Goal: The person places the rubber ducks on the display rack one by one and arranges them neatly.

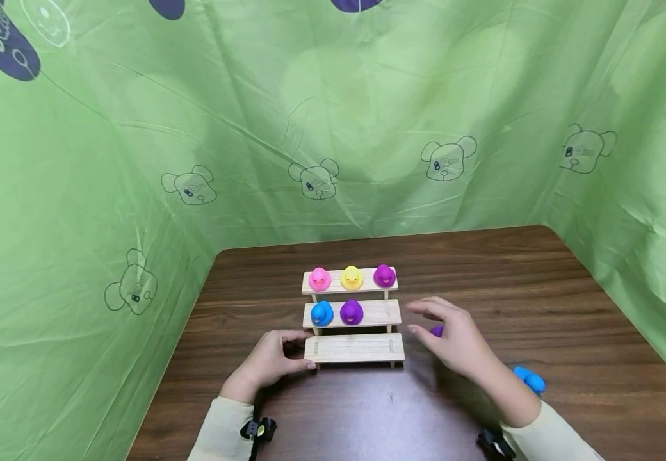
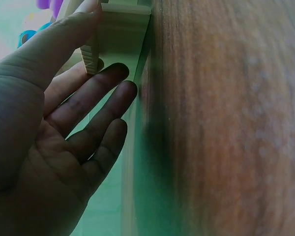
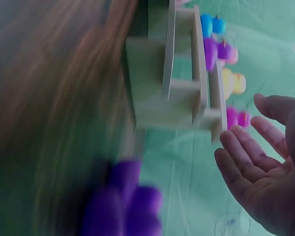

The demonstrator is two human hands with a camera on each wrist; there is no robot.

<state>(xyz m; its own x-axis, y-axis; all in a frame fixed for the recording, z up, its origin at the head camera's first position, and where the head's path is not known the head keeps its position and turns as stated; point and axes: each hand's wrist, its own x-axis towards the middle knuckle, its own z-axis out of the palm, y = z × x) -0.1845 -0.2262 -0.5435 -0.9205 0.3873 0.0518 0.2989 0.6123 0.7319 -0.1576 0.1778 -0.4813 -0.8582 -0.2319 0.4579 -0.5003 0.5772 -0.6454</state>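
A three-tier wooden stand [image 1: 355, 347] holds small rubber ducks. On its top tier sit a pink duck [image 1: 319, 279], a yellow duck [image 1: 352, 278] and a purple duck [image 1: 385, 276]. The middle tier carries a blue duck [image 1: 322, 313] and, beside it, another purple duck [image 1: 351, 312]; the lowest tier is bare. My left hand [image 1: 272, 358] grips the left end of that lowest tier between thumb and index finger, other fingers loosely bent. Off the stand's right side, my right hand [image 1: 454, 333] hovers with fingers spread and nothing in it, partly hiding purple ducks [image 3: 120, 206] on the table.
Blue ducks [image 1: 530, 380] lie on the table by my right forearm, partly covered by it. The brown wooden table [image 1: 592, 333] has green printed cloth [image 1: 367, 128] hanging behind it and at both sides.
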